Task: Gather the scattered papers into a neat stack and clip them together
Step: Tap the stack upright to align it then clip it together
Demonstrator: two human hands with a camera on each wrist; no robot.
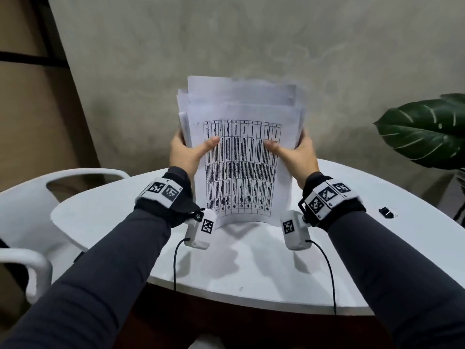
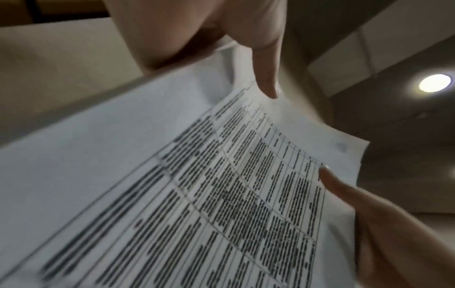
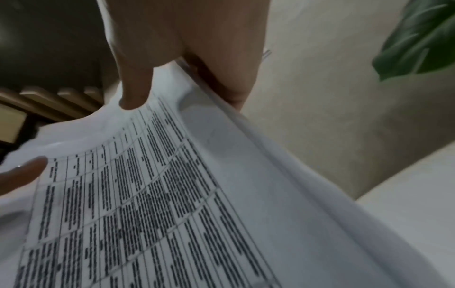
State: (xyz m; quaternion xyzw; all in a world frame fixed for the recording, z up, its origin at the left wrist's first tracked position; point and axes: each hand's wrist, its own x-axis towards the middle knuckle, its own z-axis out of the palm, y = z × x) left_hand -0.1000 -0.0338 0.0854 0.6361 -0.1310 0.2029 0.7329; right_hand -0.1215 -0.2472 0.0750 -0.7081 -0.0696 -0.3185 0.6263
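Observation:
A bundle of white papers [image 1: 241, 157] stands upright on its bottom edge on the white table [image 1: 251, 260], its front sheet printed with a dense table. The top edges are uneven, with several sheets offset. My left hand [image 1: 187, 153] grips the bundle's left edge, thumb on the front sheet. My right hand [image 1: 295, 154] grips the right edge the same way. The left wrist view shows the printed sheet [image 2: 197, 194] under my left hand [image 2: 246, 48]. The right wrist view shows the sheet [image 3: 172, 194] and the stack's edge beside my right hand [image 3: 184, 58]. A black binder clip [image 1: 386, 212] lies on the table at the right.
A white chair [image 1: 37, 197] stands at the table's left side. A large green plant leaf [image 1: 425, 132] hangs at the right, near the table's edge. A grey wall rises behind the table.

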